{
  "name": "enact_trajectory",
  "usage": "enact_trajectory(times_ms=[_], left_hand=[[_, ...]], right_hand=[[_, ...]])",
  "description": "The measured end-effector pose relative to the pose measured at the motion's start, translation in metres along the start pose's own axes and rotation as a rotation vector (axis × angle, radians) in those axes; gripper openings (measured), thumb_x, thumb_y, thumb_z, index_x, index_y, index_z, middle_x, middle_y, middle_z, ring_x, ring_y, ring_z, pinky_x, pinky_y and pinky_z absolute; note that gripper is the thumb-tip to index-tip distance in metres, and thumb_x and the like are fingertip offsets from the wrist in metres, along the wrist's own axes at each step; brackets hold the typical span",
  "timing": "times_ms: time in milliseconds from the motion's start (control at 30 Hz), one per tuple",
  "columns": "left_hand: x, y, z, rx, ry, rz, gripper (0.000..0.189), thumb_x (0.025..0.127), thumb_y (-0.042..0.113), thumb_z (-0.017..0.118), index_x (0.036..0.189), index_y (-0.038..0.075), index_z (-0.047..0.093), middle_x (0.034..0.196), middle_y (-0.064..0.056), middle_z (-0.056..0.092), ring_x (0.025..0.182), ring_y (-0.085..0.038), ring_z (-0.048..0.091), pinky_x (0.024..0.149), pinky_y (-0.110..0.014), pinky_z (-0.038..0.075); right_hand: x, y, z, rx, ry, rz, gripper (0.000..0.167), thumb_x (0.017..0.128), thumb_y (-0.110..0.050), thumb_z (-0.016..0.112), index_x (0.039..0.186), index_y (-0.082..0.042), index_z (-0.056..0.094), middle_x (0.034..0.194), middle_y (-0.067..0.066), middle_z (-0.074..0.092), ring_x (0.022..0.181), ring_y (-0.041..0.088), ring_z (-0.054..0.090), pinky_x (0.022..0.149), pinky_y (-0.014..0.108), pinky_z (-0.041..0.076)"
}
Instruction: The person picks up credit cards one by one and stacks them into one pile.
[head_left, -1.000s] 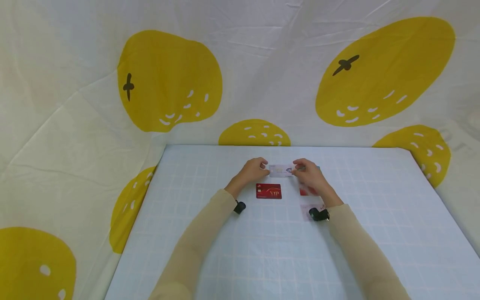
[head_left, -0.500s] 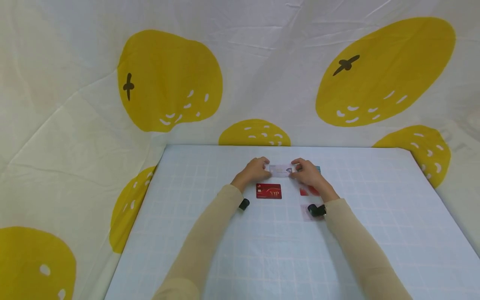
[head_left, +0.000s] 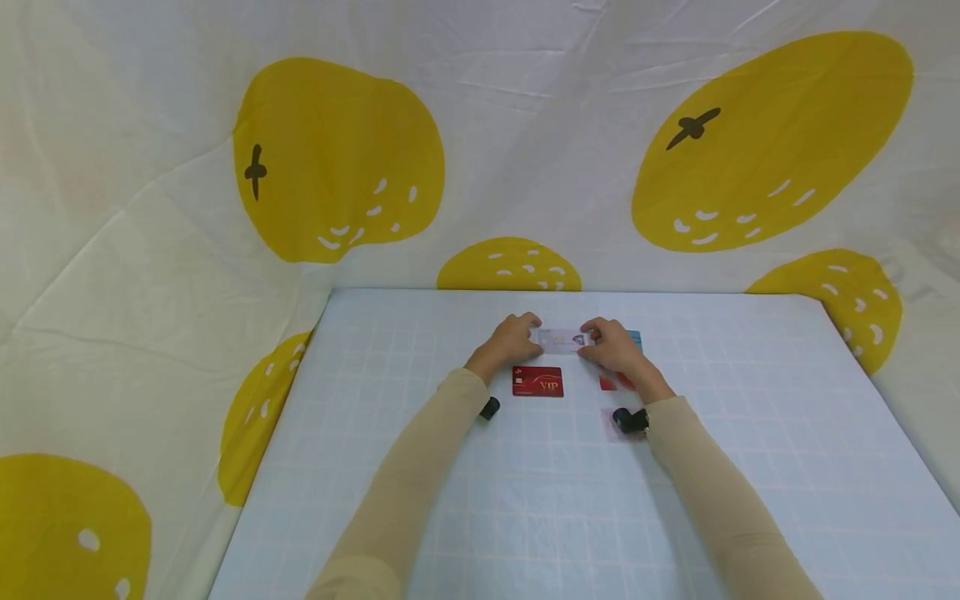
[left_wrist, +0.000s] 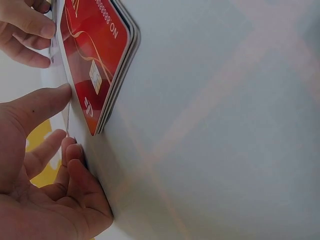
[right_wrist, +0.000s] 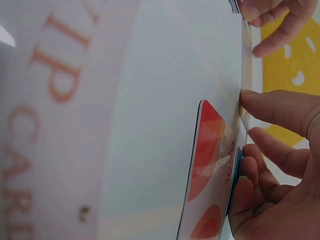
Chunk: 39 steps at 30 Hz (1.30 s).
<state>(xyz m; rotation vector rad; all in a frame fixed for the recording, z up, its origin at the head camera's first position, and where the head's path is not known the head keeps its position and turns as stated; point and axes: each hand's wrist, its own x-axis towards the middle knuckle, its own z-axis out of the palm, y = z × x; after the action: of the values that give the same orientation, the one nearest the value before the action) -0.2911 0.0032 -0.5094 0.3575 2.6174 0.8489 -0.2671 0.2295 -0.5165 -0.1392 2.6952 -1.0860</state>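
A pale card (head_left: 558, 341) with a dark emblem at its right end lies on the far part of the table in the head view. My left hand (head_left: 512, 340) grips its left end between thumb and forefinger. From the other side, my right hand (head_left: 611, 347) pinches the right end in the same way. Just below, a stack of red VIP cards (head_left: 537, 382) lies flat; the left wrist view shows several layers in this stack (left_wrist: 95, 65). Under the right hand and wrist, partly hidden, lie a red and white card (right_wrist: 207, 185) and a pink VIP card (right_wrist: 60, 125).
A teal card (head_left: 636, 339) peeks out behind the right hand. The white, faintly checked tabletop (head_left: 525, 517) extends towards me and to both sides. A white cloth (head_left: 540, 167) with big yellow fruit prints hangs behind the table's far edge.
Both hands have closed in slightly towards each other, with thumbs and forefingers nearer the pale card's ends. The card stays in nearly the same place. The other cards have not moved.
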Motion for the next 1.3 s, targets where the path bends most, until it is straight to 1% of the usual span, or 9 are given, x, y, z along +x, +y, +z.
enact_trajectory(times_ms=[100,367,500,700,900,1033,1167,1300], left_hand=[[0.0,-0.001,0.0,0.005,-0.004,0.004,0.049,0.093,0.026,0.072,0.137,0.017,0.054,0.115,-0.005,0.056,0.101,-0.018,0.053,0.09,-0.035,0.049],[-0.001,0.006,0.001,0.031,-0.005,-0.003,0.047,0.093,0.023,0.072,0.136,0.015,0.055,0.112,-0.003,0.057,0.097,-0.017,0.054,0.087,-0.032,0.049],[0.0,0.007,0.002,0.029,0.001,0.001,0.045,0.093,0.021,0.072,0.134,0.013,0.055,0.11,-0.002,0.058,0.095,-0.017,0.054,0.086,-0.031,0.05],[0.001,0.007,0.004,0.024,0.017,0.026,0.044,0.093,0.019,0.072,0.132,0.011,0.055,0.105,-0.001,0.058,0.094,-0.017,0.054,0.085,-0.029,0.049],[0.002,0.008,0.006,0.026,0.025,0.016,0.045,0.093,0.019,0.072,0.134,0.01,0.055,0.103,0.0,0.058,0.093,-0.017,0.053,0.083,-0.028,0.049],[0.001,0.007,0.007,-0.017,0.029,-0.001,0.047,0.093,0.02,0.072,0.136,0.008,0.055,0.105,-0.001,0.06,0.094,-0.017,0.054,0.084,-0.029,0.051],[0.001,0.003,0.006,-0.109,0.031,-0.029,0.048,0.094,0.021,0.072,0.136,0.006,0.055,0.107,-0.002,0.061,0.095,-0.017,0.056,0.085,-0.03,0.052],[0.002,-0.002,0.006,-0.187,0.037,-0.041,0.044,0.095,0.024,0.07,0.133,0.005,0.059,0.11,-0.003,0.063,0.095,-0.018,0.057,0.088,-0.032,0.052]], right_hand=[[0.0,0.0,0.0,-0.004,0.002,-0.006,0.047,0.091,-0.011,0.07,0.132,0.004,0.054,0.122,0.025,0.052,0.108,0.038,0.049,0.096,0.052,0.043],[-0.001,-0.001,0.0,0.021,-0.009,0.03,0.047,0.093,-0.011,0.069,0.134,0.002,0.05,0.125,0.024,0.051,0.111,0.038,0.048,0.098,0.052,0.042],[-0.001,-0.002,0.002,0.026,0.005,0.044,0.046,0.093,-0.012,0.069,0.134,0.001,0.049,0.125,0.024,0.052,0.112,0.038,0.048,0.099,0.053,0.042],[-0.001,-0.003,0.005,0.028,0.02,0.067,0.046,0.094,-0.013,0.068,0.134,-0.001,0.049,0.126,0.023,0.054,0.114,0.038,0.05,0.1,0.053,0.043],[-0.002,-0.006,0.006,0.034,0.037,0.084,0.044,0.095,-0.013,0.067,0.134,-0.001,0.049,0.126,0.023,0.056,0.112,0.037,0.053,0.098,0.051,0.045],[-0.003,-0.008,0.006,0.067,0.04,0.103,0.044,0.096,-0.014,0.065,0.134,-0.001,0.05,0.126,0.022,0.057,0.111,0.037,0.053,0.096,0.051,0.047],[-0.003,-0.008,0.007,0.094,0.042,0.12,0.044,0.098,-0.016,0.063,0.136,-0.001,0.049,0.127,0.022,0.057,0.111,0.036,0.053,0.097,0.05,0.047],[-0.002,-0.008,0.008,0.128,0.059,0.149,0.041,0.1,-0.017,0.06,0.136,0.001,0.05,0.127,0.021,0.056,0.11,0.035,0.052,0.098,0.049,0.047]])
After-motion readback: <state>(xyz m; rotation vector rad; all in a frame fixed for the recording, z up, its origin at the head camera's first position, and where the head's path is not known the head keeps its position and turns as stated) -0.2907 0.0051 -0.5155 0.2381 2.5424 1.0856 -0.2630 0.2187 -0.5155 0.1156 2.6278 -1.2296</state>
